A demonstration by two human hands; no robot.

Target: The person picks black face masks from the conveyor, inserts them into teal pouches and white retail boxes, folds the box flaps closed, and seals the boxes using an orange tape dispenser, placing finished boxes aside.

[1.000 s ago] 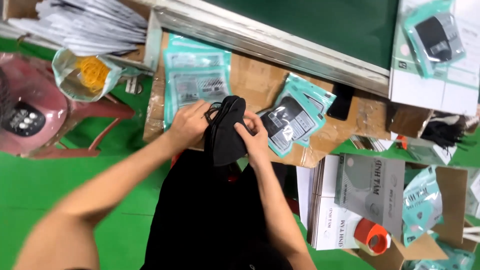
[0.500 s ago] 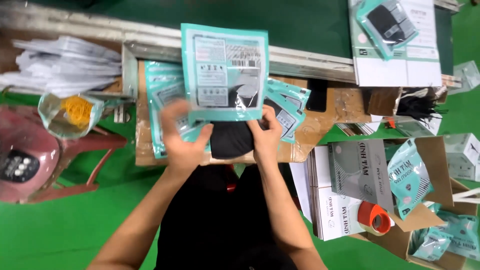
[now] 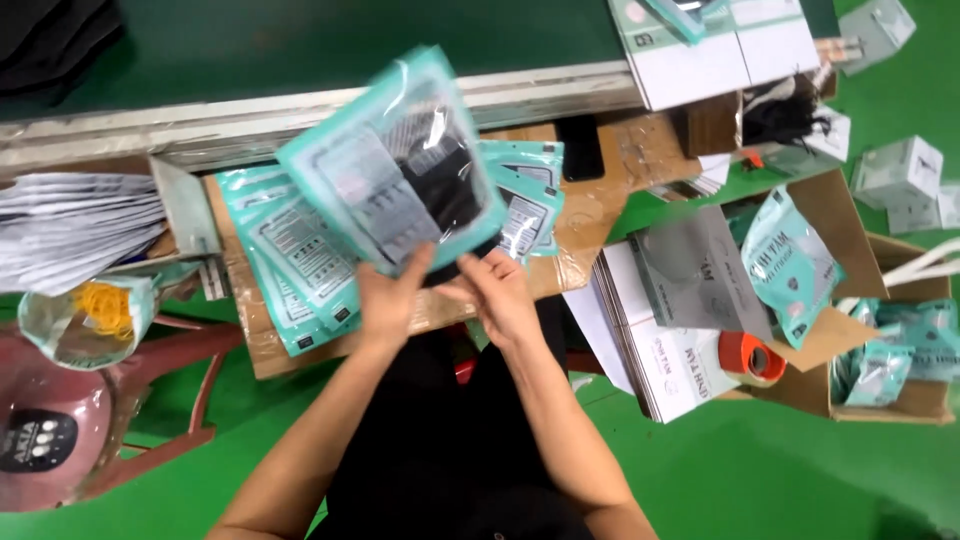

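Note:
My left hand [image 3: 392, 297] grips the lower edge of a teal plastic pouch [image 3: 385, 165], lifted and tilted above a cardboard board [image 3: 590, 225]. Black folded masks [image 3: 452, 190] show through the pouch's clear part. My right hand [image 3: 498, 292] pinches the pouch's open bottom end, where black material sticks out. A stack of empty teal pouches [image 3: 290, 265] lies on the board to the left. More teal pouches [image 3: 530, 200] lie just behind the raised one.
A green table with a metal rail [image 3: 560, 85] runs along the top. Flat grey bags [image 3: 80, 215] lie at left, above a bag of rubber bands [image 3: 95, 310] and a pink stool [image 3: 60, 420]. White cartons [image 3: 660, 340], orange tape [image 3: 752, 357] and a cardboard box [image 3: 880, 300] stand right.
The bare black masks held a second ago went into a teal pouch. The pouch has since tilted from upright to slanting left, and both hands shifted to its lower end.

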